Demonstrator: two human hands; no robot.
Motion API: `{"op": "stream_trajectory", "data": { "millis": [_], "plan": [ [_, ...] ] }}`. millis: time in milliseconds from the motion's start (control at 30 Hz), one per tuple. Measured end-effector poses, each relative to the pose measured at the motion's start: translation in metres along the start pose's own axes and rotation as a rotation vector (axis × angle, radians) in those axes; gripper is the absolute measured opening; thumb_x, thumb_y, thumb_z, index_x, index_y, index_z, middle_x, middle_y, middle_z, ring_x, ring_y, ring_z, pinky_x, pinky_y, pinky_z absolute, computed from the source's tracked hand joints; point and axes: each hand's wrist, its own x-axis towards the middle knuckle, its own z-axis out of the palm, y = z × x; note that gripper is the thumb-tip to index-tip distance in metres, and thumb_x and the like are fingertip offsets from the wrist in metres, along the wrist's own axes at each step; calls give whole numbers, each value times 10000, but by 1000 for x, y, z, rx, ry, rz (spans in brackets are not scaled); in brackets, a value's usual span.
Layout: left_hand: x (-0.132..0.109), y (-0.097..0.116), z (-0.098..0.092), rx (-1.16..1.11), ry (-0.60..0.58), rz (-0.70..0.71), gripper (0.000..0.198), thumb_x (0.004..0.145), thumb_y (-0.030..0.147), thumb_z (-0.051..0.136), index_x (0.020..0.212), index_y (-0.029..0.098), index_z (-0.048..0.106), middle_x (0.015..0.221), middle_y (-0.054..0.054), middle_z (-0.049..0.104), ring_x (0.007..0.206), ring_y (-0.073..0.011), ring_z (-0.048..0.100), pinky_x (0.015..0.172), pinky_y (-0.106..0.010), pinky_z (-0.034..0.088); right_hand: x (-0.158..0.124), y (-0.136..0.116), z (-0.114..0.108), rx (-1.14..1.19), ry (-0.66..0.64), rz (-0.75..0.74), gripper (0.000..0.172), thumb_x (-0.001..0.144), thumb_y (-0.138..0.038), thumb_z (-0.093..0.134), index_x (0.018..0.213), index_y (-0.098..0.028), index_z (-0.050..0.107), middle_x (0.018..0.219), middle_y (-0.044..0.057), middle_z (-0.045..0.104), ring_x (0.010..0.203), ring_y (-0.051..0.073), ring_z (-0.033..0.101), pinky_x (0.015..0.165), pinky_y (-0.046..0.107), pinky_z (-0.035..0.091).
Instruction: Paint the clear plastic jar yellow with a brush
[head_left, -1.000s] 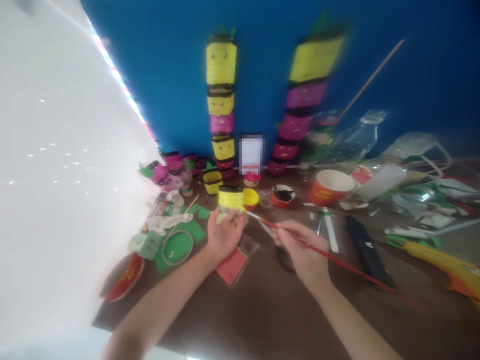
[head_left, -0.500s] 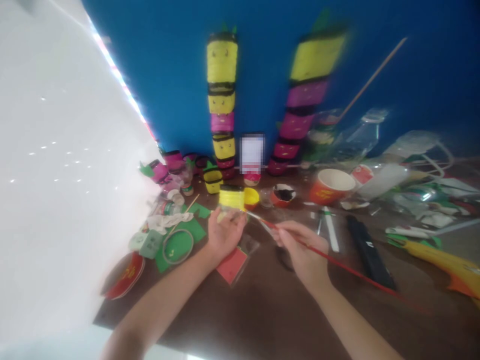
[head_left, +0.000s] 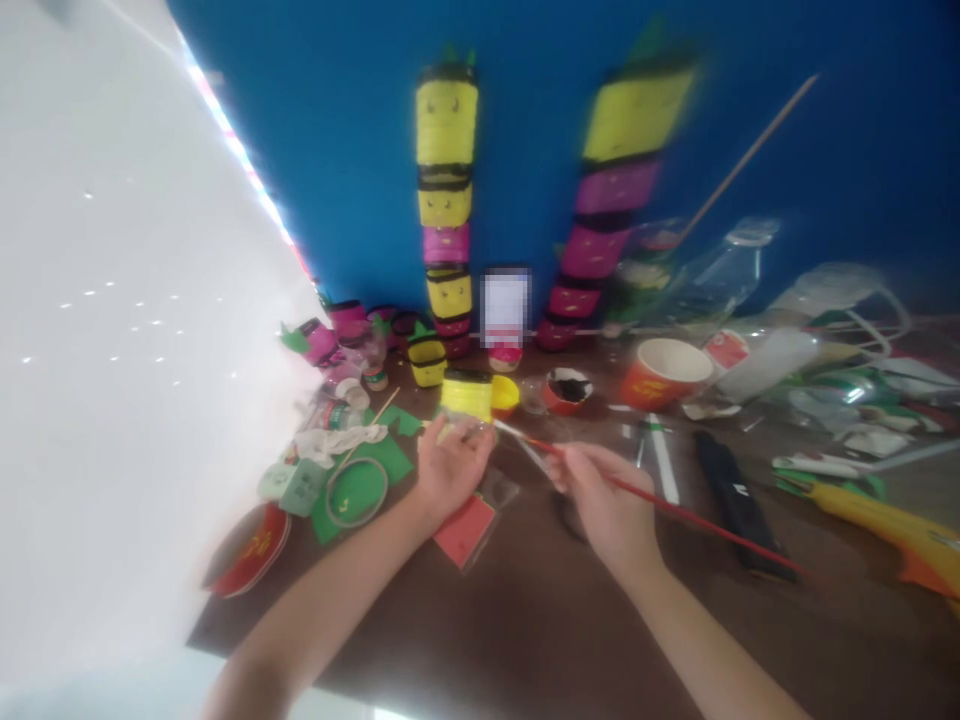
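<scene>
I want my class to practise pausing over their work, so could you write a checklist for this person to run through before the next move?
1. Left hand steadies the yellow container: ok, it holds the lower part.
2. Right hand has the brush: ok, it grips the red handle.
3. Brush tip touches the container: cannot tell; it is close, but blurred.
4. Yellow covers the container's whole side: not ok; the lower part looks clear.
5. Yellow cup is nearby: ok, it stands close to the container.
</scene>
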Motion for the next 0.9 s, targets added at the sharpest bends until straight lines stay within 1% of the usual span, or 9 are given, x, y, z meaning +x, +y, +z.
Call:
{"op": "stream_trajectory", "data": {
  "millis": [100,333,433,667,833,900],
  "plan": [
    [0,0,-2,21,-26,6,296,766,372,557,789,79,593,825,-119,605,827,-181,615,757,-244,519,2,2,2,41,38,33,240,711,-415,679,712,-175,694,618,42,674,488,114,579,446,232,494],
    [3,-2,-7,45,-72,24,267,773,345,571,839,90,609,799,-88,629,805,-175,623,804,-279,517,2,-2,5,29,19,87,255,702,-429,680,704,-173,693,617,47,679,495,117,580,460,239,488],
    [2,-1,-6,37,-86,-10,297,768,358,574,864,79,605,808,-95,629,791,-177,621,768,-263,525,2,-1,4,26,26,100,261,691,-434,689,704,-173,694,617,49,680,501,121,585,463,240,493],
    [-4,3,-1,-33,-98,-134,351,778,407,536,875,72,572,788,-105,578,738,-141,588,646,-175,515,4,2,2,2,12,99,260,698,-432,685,716,-173,698,618,48,678,507,122,592,464,236,499],
    [-6,5,0,-63,-110,-190,411,781,433,511,987,80,553,822,-106,563,706,-128,568,590,-168,512,4,3,1,19,2,77,253,702,-424,684,711,-172,698,612,39,673,500,115,584,464,233,499],
    [-6,6,0,-62,-113,-204,431,773,444,514,1004,82,551,826,-110,558,694,-128,561,574,-171,509,4,3,0,11,-3,68,257,707,-425,680,710,-170,698,612,41,672,499,117,582,463,239,502]
  ]
}}
